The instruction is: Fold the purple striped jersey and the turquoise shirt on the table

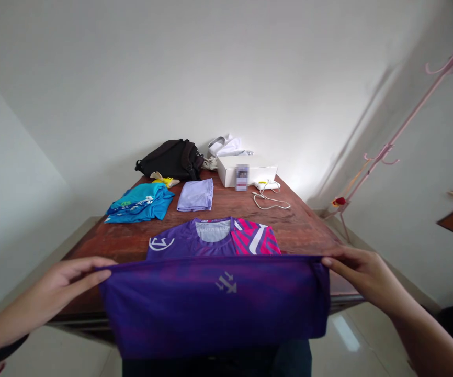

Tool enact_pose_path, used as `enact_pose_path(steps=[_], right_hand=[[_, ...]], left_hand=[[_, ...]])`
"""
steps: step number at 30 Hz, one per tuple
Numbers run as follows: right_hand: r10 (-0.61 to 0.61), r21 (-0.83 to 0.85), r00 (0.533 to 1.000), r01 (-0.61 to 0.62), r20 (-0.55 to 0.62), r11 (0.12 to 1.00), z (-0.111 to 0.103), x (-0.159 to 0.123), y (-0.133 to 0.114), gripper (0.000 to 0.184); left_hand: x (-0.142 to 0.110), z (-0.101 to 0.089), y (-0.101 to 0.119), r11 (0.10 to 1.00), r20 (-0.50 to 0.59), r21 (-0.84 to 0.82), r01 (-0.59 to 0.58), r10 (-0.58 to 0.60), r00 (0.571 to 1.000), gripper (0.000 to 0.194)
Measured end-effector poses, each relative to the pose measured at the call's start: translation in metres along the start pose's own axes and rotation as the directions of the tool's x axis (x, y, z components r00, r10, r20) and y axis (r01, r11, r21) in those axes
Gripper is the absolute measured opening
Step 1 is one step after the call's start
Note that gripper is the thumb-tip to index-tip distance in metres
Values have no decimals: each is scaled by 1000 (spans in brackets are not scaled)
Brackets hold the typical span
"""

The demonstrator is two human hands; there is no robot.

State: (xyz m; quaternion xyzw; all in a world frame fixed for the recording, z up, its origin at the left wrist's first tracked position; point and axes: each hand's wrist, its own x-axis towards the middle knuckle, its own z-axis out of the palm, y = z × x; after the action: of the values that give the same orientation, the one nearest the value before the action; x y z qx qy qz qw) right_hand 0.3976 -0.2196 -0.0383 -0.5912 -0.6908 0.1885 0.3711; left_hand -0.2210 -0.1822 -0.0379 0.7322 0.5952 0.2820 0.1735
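Observation:
A purple T-shirt (195, 309) with a pink patterned sleeve is stretched between my two hands. My left hand (81, 275) pinches one corner of its raised lower part, thumb toward me. At the opposite corner my right hand (348, 267) pinches the cloth between thumb and fingers. The raised part hangs down past the table's front edge, showing a small grey arrow print. Beyond it the collar and shoulders lie flat on the table, partly hidden by the lifted cloth.
On the wooden table (301, 230) lie a blue garment (142, 201), a folded lavender cloth (195, 195), a yellow item (164, 181), a black backpack (171, 159), a white box (263, 170), and a white device with cable (268, 185). A pink coat stand (410, 123) leans into view at right.

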Motion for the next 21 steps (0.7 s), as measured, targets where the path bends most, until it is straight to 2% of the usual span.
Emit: enact_pose_path(steps=[3, 7, 11, 14, 21], right_hand=[[43, 141, 999, -46, 23, 989, 24, 45, 5, 43], [122, 298, 988, -145, 95, 944, 57, 98, 27, 48], [182, 277, 977, -208, 115, 938, 86, 137, 49, 48], [202, 265, 968, -236, 148, 935, 102, 152, 62, 45], [207, 181, 967, -232, 150, 956, 122, 165, 83, 41]], left_hand=[[41, 18, 5, 966, 100, -234, 107, -85, 991, 46], [78, 45, -4, 914, 56, -373, 160, -150, 987, 53], [104, 66, -20, 938, -41, -324, 125, -145, 989, 52], [116, 76, -27, 957, -79, -277, 90, -116, 990, 58], [128, 92, -40, 963, -30, -219, 159, -169, 985, 62]])
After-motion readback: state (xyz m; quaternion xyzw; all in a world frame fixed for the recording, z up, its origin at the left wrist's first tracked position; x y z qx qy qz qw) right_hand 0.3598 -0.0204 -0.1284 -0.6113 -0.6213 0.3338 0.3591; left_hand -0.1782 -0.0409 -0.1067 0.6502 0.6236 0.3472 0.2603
